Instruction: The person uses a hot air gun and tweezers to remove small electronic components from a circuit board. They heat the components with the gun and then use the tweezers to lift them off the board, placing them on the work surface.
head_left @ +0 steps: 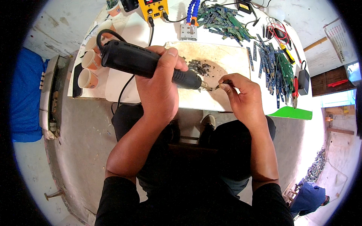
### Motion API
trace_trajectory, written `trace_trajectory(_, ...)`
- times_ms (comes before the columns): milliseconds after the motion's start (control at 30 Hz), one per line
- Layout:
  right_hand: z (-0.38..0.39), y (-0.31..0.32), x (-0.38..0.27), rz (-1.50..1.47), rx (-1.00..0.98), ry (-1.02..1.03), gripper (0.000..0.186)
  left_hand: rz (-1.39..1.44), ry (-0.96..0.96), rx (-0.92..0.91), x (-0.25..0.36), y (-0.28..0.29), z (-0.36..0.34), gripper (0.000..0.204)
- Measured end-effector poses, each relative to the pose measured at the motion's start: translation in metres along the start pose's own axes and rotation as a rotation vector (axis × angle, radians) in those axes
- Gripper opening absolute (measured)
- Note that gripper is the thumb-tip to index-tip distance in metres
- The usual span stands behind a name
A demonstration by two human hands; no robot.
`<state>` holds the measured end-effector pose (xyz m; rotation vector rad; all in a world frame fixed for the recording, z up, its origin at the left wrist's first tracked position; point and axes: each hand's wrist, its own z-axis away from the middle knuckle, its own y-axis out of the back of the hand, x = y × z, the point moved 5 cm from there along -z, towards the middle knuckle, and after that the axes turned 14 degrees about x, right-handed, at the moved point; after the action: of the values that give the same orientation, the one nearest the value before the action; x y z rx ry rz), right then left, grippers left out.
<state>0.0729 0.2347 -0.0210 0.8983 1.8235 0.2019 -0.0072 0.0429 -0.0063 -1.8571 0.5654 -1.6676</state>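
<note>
My left hand [160, 86] is wrapped round the black handle of a hot air gun [130, 58], its metal nozzle [204, 86] pointing right, low over a stained, light-coloured work board [230, 56]. Facing it, my right hand [247, 98] pinches dark tweezers [222, 84], whose tips reach close to the nozzle's mouth. Whether a small part sits in those tips is too small to tell. Just beyond the nozzle lies a loose heap of small black chips [200, 67] on the board.
Strips of circuit board lie in a far pile [224, 22] and a right pile [277, 67]. Red-handled pliers [295, 94] rest nearby. A yellow soldering station [152, 9] stands at the back. Paper cups [88, 78] and a black phone [77, 81] line the left edge. Another person [309, 197] is at lower right.
</note>
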Motion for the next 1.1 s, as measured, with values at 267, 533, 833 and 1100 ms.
trace_trajectory(267, 0.0001, -0.0002, 0.0005, -0.004, -0.015, 0.020, 0.020, 0.009, 0.006, 0.015, 0.0007, -0.0005, 0.0009, 0.009)
trace_trajectory(533, -0.0001, -0.0003, -0.0007, 0.009, -0.023, 0.025, 0.021, 0.000, 0.006, 0.013, 0.0008, -0.0009, 0.0008, 0.009)
trace_trajectory(833, -0.0001, -0.0011, -0.0007, -0.004, -0.024, 0.018, 0.021, -0.006, -0.012, -0.008, -0.0001, 0.0016, -0.0004, 0.008)
trace_trajectory(1100, 0.0000, -0.0013, -0.0005, -0.014, -0.033, 0.016, 0.023, 0.001, 0.000, -0.004, 0.0005, 0.0012, 0.0002, 0.009)
